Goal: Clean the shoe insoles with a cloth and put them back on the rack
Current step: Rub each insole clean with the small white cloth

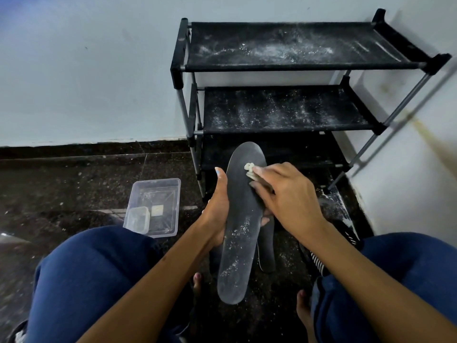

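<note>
— Where does the single view sit?
— On the person's head, looking forward and down over both knees toward the shoe rack (284, 107).
— How near?
— Close: the rack fills the upper right, its lowest shelf just beyond the forearms, the floor (74, 184) spreading to the rack's left.
— Any second view sharing this?
— None; the wide lens bends the rack's right posts.

clear plastic tub (170, 191) on dark floor (74, 184) | small lidded box (139, 219) inside | pale wall (86, 70) behind
</note>
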Available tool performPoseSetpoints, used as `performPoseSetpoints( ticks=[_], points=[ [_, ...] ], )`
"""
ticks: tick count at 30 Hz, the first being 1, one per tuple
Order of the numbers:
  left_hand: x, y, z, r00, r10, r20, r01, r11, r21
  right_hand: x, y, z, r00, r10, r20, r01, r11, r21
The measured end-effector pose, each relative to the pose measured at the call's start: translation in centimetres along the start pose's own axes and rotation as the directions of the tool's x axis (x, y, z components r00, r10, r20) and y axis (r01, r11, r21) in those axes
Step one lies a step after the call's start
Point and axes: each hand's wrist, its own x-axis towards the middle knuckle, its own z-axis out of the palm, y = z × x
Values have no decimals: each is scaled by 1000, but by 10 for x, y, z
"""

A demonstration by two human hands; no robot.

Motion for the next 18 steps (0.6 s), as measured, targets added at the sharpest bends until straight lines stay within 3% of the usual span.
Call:
performPoseSetpoints(
  ticks=[9, 13, 16, 18],
  points=[
    [1, -2, 2, 999, -42, 21, 41, 998, 43, 8, 5, 0, 999, -2, 38, -2, 994, 108],
    [3, 1, -3, 998, 24, -65, -20, 997, 70, 2, -4, 3, 992, -87, 92, 74, 987, 140],
    [6, 4, -10, 986, 66, -151, -43, 988, 147, -8, -13, 7, 958, -188, 216, 147, 970, 191],
    [6, 4, -10, 985, 65, -162, -42, 989, 144, -9, -12, 7, 956, -201, 212, 157, 966, 207]
  ],
)
